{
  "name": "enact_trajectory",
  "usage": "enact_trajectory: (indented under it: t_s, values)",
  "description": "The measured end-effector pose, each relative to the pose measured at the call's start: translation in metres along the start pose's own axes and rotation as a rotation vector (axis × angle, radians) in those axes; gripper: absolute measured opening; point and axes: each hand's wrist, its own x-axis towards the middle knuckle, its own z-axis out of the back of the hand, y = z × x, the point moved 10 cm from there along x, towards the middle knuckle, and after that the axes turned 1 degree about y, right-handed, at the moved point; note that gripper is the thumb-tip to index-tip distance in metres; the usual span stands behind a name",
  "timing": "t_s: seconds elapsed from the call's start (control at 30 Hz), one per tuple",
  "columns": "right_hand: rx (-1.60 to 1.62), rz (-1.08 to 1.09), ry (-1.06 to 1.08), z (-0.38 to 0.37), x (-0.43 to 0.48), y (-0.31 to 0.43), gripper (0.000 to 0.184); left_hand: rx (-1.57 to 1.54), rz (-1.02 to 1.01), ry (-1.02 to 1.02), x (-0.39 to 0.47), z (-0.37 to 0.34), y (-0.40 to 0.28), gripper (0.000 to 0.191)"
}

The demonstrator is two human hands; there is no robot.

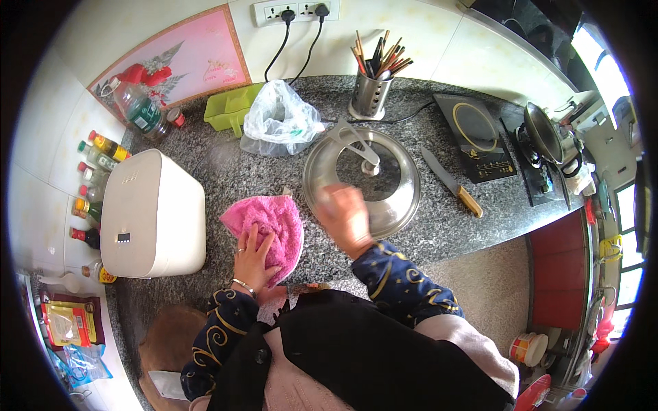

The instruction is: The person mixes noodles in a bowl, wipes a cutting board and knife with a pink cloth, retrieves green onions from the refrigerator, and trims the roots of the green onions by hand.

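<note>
My left hand (256, 253) lies spread on a crumpled pink cloth (277, 218) on the speckled stone counter. Blurred, my right hand (345, 218) is over the lower left rim of a round metal lid (393, 210) with a glass centre; whether it touches the lid or holds anything, I cannot tell. A grey bracket-shaped piece (354, 144) reaches across the lid to its knob. Right of the lid, a knife (442, 172) with a wooden handle rests on the counter.
A white appliance (154, 216) stands left, beside several bottles (105, 146). Behind are a green plastic container (226, 108), a clear plastic bag (280, 120) and a metal utensil holder (369, 95). An induction cooker (475, 138) and a wok (542, 133) are right; a cleaver (167, 384) lies on a round board (167, 334) lower left.
</note>
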Motion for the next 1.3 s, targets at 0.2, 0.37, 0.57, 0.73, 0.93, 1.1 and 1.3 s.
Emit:
enact_trajectory:
  t_s: [0.2,0.37,0.57,0.73,0.93,1.1,1.3]
  values:
    - [-0.076,-0.447,-0.182,0.072,0.022,-0.098,0.052,0.101,0.034,0.014,0.007,-0.006,-0.002,0.066]
    - [-0.022,-0.392,-0.071,0.026,0.027,-0.143,0.038,0.155,0.037,0.008,0.011,-0.019,0.009,0.056]
    - [-0.019,-0.417,-0.113,0.045,0.022,-0.154,0.031,0.168,0.050,-0.049,0.014,-0.017,-0.005,0.047]
    - [-0.030,-0.478,-0.184,0.054,0.013,-0.157,0.027,0.131,0.038,-0.091,0.009,-0.019,0.001,0.040]
    - [-0.029,-0.419,-0.241,0.081,0.005,-0.178,0.024,0.128,0.110,-0.103,0.026,-0.019,0.010,0.034]
    - [0.021,-0.397,-0.259,0.080,-0.004,-0.176,0.030,-0.189,0.237,-0.179,0.033,-0.003,0.020,0.036]
    - [0.415,-0.425,0.092,0.027,-0.033,-0.079,0.056,-0.920,0.367,-0.275,0.040,0.027,-0.005,0.027]
